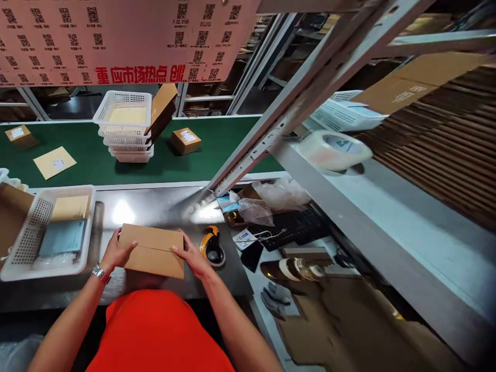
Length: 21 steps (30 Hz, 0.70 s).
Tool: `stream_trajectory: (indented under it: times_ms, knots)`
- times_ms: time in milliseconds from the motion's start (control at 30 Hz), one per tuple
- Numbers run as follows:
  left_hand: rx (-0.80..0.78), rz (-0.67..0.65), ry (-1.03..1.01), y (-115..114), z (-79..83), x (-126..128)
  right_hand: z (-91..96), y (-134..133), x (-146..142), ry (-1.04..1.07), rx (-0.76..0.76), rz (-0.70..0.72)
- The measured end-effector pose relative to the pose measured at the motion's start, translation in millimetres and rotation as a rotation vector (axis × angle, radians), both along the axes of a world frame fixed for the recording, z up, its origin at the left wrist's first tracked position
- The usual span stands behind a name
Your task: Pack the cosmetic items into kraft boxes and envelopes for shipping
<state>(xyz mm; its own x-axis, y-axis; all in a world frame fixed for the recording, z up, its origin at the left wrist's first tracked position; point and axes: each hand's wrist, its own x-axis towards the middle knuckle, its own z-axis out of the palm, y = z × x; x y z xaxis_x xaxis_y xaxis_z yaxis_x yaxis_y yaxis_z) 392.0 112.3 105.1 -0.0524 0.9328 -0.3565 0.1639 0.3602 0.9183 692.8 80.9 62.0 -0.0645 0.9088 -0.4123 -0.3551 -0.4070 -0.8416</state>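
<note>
A brown cardboard box (155, 251) with a seam across its top is held between both hands, above the near edge of the metal table (151, 206). My left hand (116, 251) grips its left side, thumb on top. On the right side, my right hand (192, 257) holds it with the thumb pressed on the top. The fingers beneath are partly hidden. Close to my right hand stands an orange and black tape dispenser (212, 245). Left of my left hand is a white basket (90, 227) holding a blue packet (62, 237) and a yellowish envelope (70, 208).
Behind the table runs a green conveyor belt (217, 139) with stacked white baskets (129, 134), a small box (186, 141) and an envelope (55, 163). A metal post (271, 139) and shelf (387, 206) stand at right, above a keyboard (290, 230) and cardboard sheets (349, 315).
</note>
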Motion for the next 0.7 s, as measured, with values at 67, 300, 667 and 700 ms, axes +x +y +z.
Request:
stream_trajectory:
  times_ms: [67,300,667,700]
  knots:
    - [-0.015,0.005,0.014,2,1.6,0,-6.3,-2,-4,-0.071,0.043,-0.002]
    - [0.01,-0.048,0.04,9,8.7,-1,-49.3,0,44,-0.575,0.032,-0.07]
    - [0.062,-0.332,0.005,44,-7.9,23,-95.1,-9,76,-1.588,-0.049,-0.081]
    - [0.061,-0.34,-0.012,46,-10.3,23,-93.5,-12,75,-1.54,-0.017,-0.11]
